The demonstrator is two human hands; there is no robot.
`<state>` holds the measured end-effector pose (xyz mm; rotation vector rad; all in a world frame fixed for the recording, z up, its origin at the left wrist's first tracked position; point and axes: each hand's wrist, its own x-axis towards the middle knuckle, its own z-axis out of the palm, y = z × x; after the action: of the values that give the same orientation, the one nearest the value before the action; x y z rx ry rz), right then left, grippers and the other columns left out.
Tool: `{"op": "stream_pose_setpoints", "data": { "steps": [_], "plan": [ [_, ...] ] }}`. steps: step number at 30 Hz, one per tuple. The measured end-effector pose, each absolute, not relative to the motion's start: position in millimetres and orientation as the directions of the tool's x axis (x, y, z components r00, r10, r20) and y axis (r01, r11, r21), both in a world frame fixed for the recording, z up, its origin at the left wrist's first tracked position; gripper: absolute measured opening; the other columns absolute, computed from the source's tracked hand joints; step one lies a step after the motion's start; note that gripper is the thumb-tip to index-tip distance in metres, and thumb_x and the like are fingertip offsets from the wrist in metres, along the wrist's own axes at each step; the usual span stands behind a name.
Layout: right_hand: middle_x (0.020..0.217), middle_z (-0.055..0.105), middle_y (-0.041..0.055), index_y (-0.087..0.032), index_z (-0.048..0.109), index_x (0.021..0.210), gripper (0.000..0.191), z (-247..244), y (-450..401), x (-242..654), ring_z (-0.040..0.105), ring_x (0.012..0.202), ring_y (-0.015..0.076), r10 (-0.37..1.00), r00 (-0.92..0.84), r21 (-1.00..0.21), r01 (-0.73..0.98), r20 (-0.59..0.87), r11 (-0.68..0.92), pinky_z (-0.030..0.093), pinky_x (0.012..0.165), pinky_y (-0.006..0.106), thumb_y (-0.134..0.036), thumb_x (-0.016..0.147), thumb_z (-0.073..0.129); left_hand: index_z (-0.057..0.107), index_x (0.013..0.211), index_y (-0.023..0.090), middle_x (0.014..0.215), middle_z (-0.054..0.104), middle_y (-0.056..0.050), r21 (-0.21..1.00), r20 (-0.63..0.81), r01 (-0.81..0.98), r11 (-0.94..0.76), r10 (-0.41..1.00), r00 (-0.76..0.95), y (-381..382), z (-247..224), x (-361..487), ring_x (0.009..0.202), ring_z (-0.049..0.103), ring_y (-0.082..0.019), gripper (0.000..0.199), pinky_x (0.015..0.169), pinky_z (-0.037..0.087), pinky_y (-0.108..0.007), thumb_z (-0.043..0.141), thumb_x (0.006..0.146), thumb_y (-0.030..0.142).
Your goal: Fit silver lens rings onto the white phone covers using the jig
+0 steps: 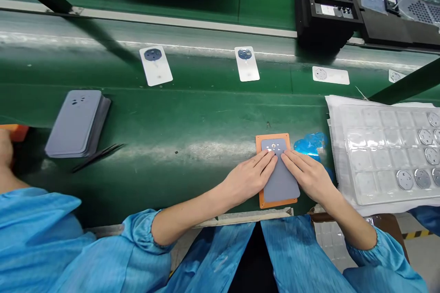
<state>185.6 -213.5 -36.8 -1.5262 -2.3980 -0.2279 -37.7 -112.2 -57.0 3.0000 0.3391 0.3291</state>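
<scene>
A grey phone back panel (281, 176) with small holes near its top lies on an orange plate (279, 203) at the front edge of the bench. My left hand (252, 174) rests its outstretched fingertips on the panel's upper left, just below the holes. From the other side, the stretched fingers of my right hand (311, 176) touch the panel's upper right edge. Both sets of fingers lie flat on it, not wrapped round it. Crumpled blue film (311, 144) lies beside the plate, close to my right hand.
Left stands a stack of grey panels (74, 123), with dark tweezers (98, 156) beside it. White panels (156, 65) lie along the far strip. A clear tray (374, 187) with round parts is right. A black rack (326, 9) stands behind. A co-worker's hand (5, 155) shows left.
</scene>
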Motion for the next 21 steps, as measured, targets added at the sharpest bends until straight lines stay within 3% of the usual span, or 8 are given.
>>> {"op": "stream_pose_setpoints", "data": {
  "steps": [4, 8, 13, 16, 21],
  "plan": [
    [0.127, 0.073, 0.0142, -0.012, 0.066, 0.129, 0.036, -40.2, -211.5, 190.0, 0.068, 0.122, 0.0243, 0.884, -0.393, -0.023, 0.911, 0.255, 0.412, 0.059, 0.105, 0.039, -0.007, 0.101, 0.045, 0.053, 0.134, 0.003, 0.138, 0.061, -0.026, 0.067, 0.174, 0.251, -0.966, 0.259, 0.950, -108.9, -61.1, -34.6, 0.134, 0.060, -0.032, 0.038, 0.103, 0.058, -0.039, 0.041, 0.099, 0.005],
    [0.148, 0.059, 0.0182, -0.009, 0.054, 0.146, 0.047, -50.9, -206.1, 186.5, 0.055, 0.140, 0.0292, 0.923, -0.371, -0.081, 0.922, 0.100, 0.379, 0.050, 0.115, 0.049, -0.009, 0.101, 0.042, 0.057, 0.128, 0.007, 0.144, 0.055, -0.031, 0.058, 0.155, 0.255, -0.965, 0.261, 0.953, -105.9, -63.1, -29.3, 0.139, 0.054, -0.037, 0.034, 0.110, 0.052, -0.047, 0.050, 0.095, 0.008],
    [0.162, 0.040, 0.0194, -0.005, 0.037, 0.157, 0.058, -57.6, -205.0, 180.1, 0.037, 0.152, 0.0313, 0.939, -0.344, -0.105, 0.934, 0.003, 0.342, 0.037, 0.124, 0.053, -0.011, 0.099, 0.035, 0.055, 0.133, 0.007, 0.155, 0.042, -0.033, 0.180, 0.080, 0.273, -0.945, 0.291, 0.953, -108.2, -65.2, -29.2, 0.149, 0.036, -0.045, 0.057, 0.119, 0.042, -0.057, 0.066, 0.077, 0.010],
    [0.161, 0.040, 0.0211, -0.003, 0.037, 0.157, 0.060, -54.9, -208.2, 179.6, 0.038, 0.152, 0.0325, 0.932, -0.363, -0.097, 0.928, -0.012, 0.360, 0.035, 0.125, 0.054, -0.010, 0.097, 0.037, 0.051, 0.138, 0.003, 0.157, 0.037, -0.034, 0.245, 0.055, 0.256, -0.935, 0.277, 0.959, -113.0, -65.5, -33.4, 0.151, 0.030, -0.047, 0.066, 0.122, 0.037, -0.058, 0.066, 0.074, 0.012],
    [0.154, 0.049, 0.0260, 0.003, 0.046, 0.149, 0.059, -53.3, -209.1, 180.5, 0.043, 0.148, 0.0357, 0.906, -0.422, -0.076, 0.903, 0.013, 0.422, 0.040, 0.122, 0.052, -0.011, 0.092, 0.042, 0.051, 0.139, 0.002, 0.159, 0.034, -0.034, 0.266, 0.064, 0.252, -0.930, 0.278, 0.958, -118.2, -66.7, -36.6, 0.152, 0.028, -0.046, 0.064, 0.122, 0.035, -0.058, 0.064, 0.078, 0.015]
  ]
}}
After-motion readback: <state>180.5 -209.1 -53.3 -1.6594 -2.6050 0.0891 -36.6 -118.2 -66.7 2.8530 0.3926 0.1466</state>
